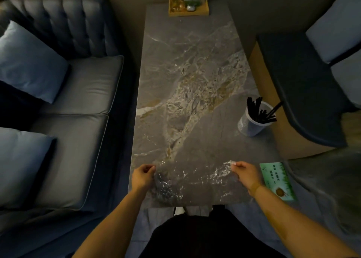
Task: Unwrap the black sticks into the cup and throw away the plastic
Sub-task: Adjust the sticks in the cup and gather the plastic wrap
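Your left hand [142, 176] and right hand [245, 173] each have fingers pinched on a corner of the clear plastic [195, 177], stretched between them low in the frame over the counter [185, 72]. The black sticks [257, 110] stand in the cup [252, 123] at right.

Wide open marble table [195, 66] through the middle, nothing on it from the near edge to the far tray [188, 12]. Right edge is busier: cup [252, 121] with sticks [257, 109] poking up, and a green card [277, 179] flat at the near corner. Plastic [195, 179] spans the near end between both hands.
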Motion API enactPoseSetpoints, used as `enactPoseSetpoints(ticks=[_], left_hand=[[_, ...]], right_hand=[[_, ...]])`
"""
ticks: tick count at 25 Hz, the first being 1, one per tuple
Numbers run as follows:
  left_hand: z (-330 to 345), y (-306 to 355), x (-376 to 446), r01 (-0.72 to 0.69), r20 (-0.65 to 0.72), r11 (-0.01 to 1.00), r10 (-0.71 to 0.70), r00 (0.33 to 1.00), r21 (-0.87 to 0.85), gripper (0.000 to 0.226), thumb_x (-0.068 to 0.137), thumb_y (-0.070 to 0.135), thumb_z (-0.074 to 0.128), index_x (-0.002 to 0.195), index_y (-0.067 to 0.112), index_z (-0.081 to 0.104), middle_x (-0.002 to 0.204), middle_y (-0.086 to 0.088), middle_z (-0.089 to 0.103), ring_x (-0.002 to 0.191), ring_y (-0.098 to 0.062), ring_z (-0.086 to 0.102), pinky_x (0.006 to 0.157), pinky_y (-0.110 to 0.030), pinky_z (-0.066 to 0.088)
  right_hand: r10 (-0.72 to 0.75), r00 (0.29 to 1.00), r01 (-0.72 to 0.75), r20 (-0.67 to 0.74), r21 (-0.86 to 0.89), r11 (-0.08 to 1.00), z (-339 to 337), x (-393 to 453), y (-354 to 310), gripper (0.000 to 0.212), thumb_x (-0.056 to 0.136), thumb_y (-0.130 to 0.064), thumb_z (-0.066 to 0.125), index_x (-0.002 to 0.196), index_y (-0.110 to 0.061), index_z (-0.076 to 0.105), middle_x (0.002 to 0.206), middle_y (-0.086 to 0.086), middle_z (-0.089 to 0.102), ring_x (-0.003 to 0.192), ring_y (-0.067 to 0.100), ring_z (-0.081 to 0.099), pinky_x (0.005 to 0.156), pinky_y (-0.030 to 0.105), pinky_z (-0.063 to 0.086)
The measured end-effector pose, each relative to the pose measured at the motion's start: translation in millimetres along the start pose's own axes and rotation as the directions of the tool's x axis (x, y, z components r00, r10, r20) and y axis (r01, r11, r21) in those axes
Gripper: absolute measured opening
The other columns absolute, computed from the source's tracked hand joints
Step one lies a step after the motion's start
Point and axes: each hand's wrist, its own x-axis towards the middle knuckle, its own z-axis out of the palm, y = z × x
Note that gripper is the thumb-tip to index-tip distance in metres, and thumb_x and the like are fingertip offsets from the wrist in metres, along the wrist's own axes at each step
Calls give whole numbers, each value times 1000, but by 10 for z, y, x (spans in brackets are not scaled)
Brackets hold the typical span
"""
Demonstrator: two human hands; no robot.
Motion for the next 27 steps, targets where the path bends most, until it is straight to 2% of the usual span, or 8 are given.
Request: enactPoseSetpoints(ticks=[3,9,12,16,19,23,25,27], left_hand=[[-28,-3,32,-2,-21,999,3,1000,53,14,89,15,66,97,5,72,89,-14,72,80,-26,65,78,-42,55],[-89,79,63,-37,41,995,33,999,93,29,87,22,69,112,9,64,98,-7,70,87,-23,65,73,-31,49],[-131,158,74,-146,49,975,140,989,166,42,88,26,67,126,14,54,114,-9,63,95,-24,63,83,-41,55],[-23,385,33,-328,64,895,325,944,303,43,89,30,64,129,21,52,129,-6,52,112,-23,57,94,-45,52],[189,682,-21,-505,208,778,461,863,373,38,88,39,64,123,25,57,125,-2,56,110,-18,57,93,-41,52],[641,1361,-48,-767,581,420,501,642,485,52,82,52,61,129,30,53,131,-1,55,118,-23,54,97,-42,47],[937,1722,-92,-836,653,269,528,544,479,67,78,63,56,137,33,42,138,0,49,124,-24,49,101,-42,45],[1208,1998,-154,-875,668,182,582,463,448,80,75,72,52,143,35,30,143,-1,43,127,-24,46,103,-42,45]], right_hand=[[-1,1000,1,-10,-29,1000,93,12,-18,6,84,-21,69,88,-16,69,93,10,70,91,30,64,87,46,53],[-3,999,6,35,-84,996,126,11,-23,30,85,-21,69,112,-9,66,111,15,70,97,29,63,93,47,51],[-21,999,26,35,-146,989,-1,-67,-74,50,86,-28,69,131,-10,55,127,13,62,114,31,59,100,47,46],[-105,994,109,27,-242,964,-389,-139,-135,48,85,-34,69,128,-15,58,131,11,61,116,30,58,96,43,47],[-206,979,191,-10,-331,924,-748,-121,-188,45,82,-36,72,122,-16,63,127,12,62,109,30,60,92,40,49],[-279,960,253,9,-453,855,-1265,100,-337,56,81,-47,69,129,-21,56,136,6,52,119,29,53,96,44,48],[-301,953,278,31,-486,829,-1493,272,-441,67,79,-56,66,136,-23,49,142,3,47,125,28,47,99,47,46],[-308,951,283,31,-493,823,-1644,458,-566,84,74,-64,64,143,-23,39,148,3,40,129,29,44,100,46,46]])
